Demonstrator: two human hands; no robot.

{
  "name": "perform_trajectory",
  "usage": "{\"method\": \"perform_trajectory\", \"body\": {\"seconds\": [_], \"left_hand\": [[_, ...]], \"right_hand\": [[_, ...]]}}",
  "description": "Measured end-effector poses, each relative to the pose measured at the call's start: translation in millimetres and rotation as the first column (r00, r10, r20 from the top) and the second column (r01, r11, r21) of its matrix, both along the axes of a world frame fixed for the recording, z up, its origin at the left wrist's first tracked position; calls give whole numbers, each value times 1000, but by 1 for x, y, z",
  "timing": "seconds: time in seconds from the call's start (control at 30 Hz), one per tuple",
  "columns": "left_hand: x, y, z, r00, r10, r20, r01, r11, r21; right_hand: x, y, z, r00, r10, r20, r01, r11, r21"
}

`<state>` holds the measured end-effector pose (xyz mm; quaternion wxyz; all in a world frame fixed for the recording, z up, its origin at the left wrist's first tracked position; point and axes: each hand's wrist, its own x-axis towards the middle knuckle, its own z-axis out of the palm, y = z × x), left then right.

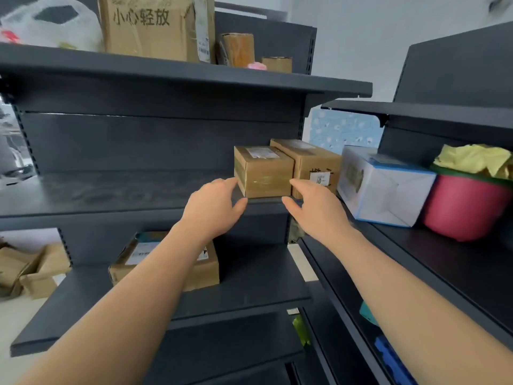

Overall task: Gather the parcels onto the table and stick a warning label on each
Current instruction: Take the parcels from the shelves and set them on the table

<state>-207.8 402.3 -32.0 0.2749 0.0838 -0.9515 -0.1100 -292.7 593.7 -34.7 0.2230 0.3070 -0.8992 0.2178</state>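
A small taped cardboard parcel (263,170) stands at the right end of the dark middle shelf (111,190). A second brown parcel (311,162) sits right behind it, touching its right side. My left hand (213,207) reaches up to the small parcel's lower left corner, fingers relaxed, thumb spread under the shelf lip. My right hand (313,207) is just below the parcel's right front edge, fingers extended. Neither hand grips anything. A flatter parcel (205,270) lies on the shelf below, partly hidden by my left forearm.
The top shelf carries a large printed carton (150,26), a white plastic bag (52,23) and smaller boxes (238,48). On the right-hand rack stand a white-and-blue box (388,187) and a pink tub (466,207) with yellow paper. Folded cardboard (30,270) lies on the floor at left.
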Motion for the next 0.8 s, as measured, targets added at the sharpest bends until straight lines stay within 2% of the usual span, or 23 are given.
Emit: {"method": "perform_trajectory", "body": {"seconds": [0.17, 0.43, 0.57, 0.67, 0.8], "left_hand": [[-69, -42, 10, 998, -54, 32, 54, 999, 8], [-157, -78, 19, 967, -246, 70, 244, 969, 40], [-173, -93, 13, 949, -313, 38, 309, 947, 86], [-175, -110, 7, 949, -314, 29, 310, 945, 103], [-172, -132, 2, 958, -282, 47, 274, 953, 129]], "right_hand": [[-61, -42, 14, 998, -71, -2, 71, 997, 32], [-131, -89, 28, 982, -190, -6, 190, 979, 73], [-140, -99, 17, 984, -174, -31, 176, 981, 83], [-142, -106, 12, 990, -121, -78, 122, 993, 8], [-150, -118, 11, 998, -10, -55, 4, 996, -91]]}}
